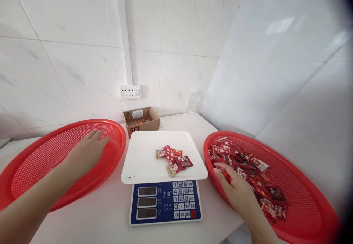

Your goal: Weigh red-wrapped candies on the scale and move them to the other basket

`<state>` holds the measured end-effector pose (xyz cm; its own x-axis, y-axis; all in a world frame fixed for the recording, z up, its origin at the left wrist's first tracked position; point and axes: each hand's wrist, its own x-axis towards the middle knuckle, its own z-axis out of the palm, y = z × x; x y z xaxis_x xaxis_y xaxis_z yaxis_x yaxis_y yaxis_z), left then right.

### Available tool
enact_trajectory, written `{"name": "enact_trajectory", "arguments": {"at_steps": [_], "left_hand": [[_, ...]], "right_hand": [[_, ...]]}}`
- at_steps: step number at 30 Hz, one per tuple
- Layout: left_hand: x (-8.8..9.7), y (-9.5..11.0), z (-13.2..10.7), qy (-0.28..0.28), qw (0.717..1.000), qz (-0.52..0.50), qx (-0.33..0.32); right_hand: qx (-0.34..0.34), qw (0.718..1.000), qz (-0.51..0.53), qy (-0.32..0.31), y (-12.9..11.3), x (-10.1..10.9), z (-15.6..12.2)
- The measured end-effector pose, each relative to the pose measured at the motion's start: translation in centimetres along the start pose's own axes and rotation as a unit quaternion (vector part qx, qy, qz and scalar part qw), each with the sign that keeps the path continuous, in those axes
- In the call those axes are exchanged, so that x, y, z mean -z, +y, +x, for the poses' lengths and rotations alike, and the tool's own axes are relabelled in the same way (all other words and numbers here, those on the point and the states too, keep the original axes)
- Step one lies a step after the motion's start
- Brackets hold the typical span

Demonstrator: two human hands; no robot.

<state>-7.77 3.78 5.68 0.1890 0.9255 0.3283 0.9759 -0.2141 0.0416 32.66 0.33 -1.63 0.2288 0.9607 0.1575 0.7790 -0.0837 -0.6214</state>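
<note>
My left hand [91, 148] hovers over the left red basket [117, 152], fingers stretched out and holding nothing. At the near rim of the right red basket [300, 196], my right hand [234, 185] has thumb and fingers curled round a red snack packet [226, 174], partly hidden by the fingers. Beneath and beyond it lies a heap of red and dark-red wrapped packets [253, 174]. Between the baskets is a blue-and-white digital scale [165, 216]. Several small packets [176, 159], red, brown and gold, lie in a loose pile on its white pan [143, 148].
Behind the scale stands an open cardboard box [143, 126] with a few packets inside. A clear plastic bottle [192, 104] is in the back corner. A power socket [130, 91] is fixed to the tiled wall. All stand on a white table [104, 222].
</note>
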Motion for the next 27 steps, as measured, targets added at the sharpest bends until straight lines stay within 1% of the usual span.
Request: {"name": "enact_trajectory", "arguments": {"at_steps": [1,3,5,8,10,12,15,18,20,21,23,25,27], "left_hand": [[-0.2,0.4,0.2,-0.023,1.0,0.001,-0.017],[-0.9,2.2,0.7,-0.073,0.995,-0.009,-0.065],[-2.1,5.0,1.5,-0.108,0.987,-0.031,-0.114],[-3.9,9.2,2.7,-0.15,0.966,-0.067,-0.197],[-5.1,11.2,3.6,-0.165,0.955,-0.082,-0.231],[-6.0,12.3,4.5,-0.178,0.948,-0.089,-0.248],[-7.0,12.8,5.6,-0.194,0.944,-0.088,-0.252],[-6.8,12.0,6.0,-0.186,0.948,-0.093,-0.241],[-5.9,10.7,5.9,-0.164,0.956,-0.101,-0.223],[-5.3,9.7,5.8,-0.149,0.961,-0.105,-0.208],[-3.9,7.0,5.2,-0.109,0.975,-0.109,-0.163],[-2.7,3.5,4.3,-0.062,0.987,-0.109,-0.104],[-2.0,-0.1,3.3,-0.018,0.992,-0.112,-0.051]], "right_hand": [[0.0,1.0,-0.001,-0.001,0.0,0.0,0.0],[0.002,1.0,-0.002,0.0,0.0,-0.1,0.0],[0.004,1.0,-0.003,0.002,0.0,0.0,0.0],[0.008,1.0,-0.001,0.005,-0.1,0.0,-0.1],[0.014,1.0,0.003,0.011,-0.2,0.1,-0.1],[0.016,1.0,0.009,0.012,-0.1,0.0,-0.1],[0.003,1.0,0.012,0.002,0.1,-0.1,0.0],[0.0,1.0,0.013,0.002,0.3,-0.3,0.1],[0.003,1.0,0.016,0.005,0.4,-0.4,0.1],[0.005,1.0,0.017,0.005,0.4,-0.4,0.1],[0.011,1.0,0.017,0.004,0.4,-0.3,0.1],[0.014,1.0,0.017,0.004,0.4,-0.3,0.0],[0.013,1.0,0.016,0.007,0.3,-0.3,0.0]]}}
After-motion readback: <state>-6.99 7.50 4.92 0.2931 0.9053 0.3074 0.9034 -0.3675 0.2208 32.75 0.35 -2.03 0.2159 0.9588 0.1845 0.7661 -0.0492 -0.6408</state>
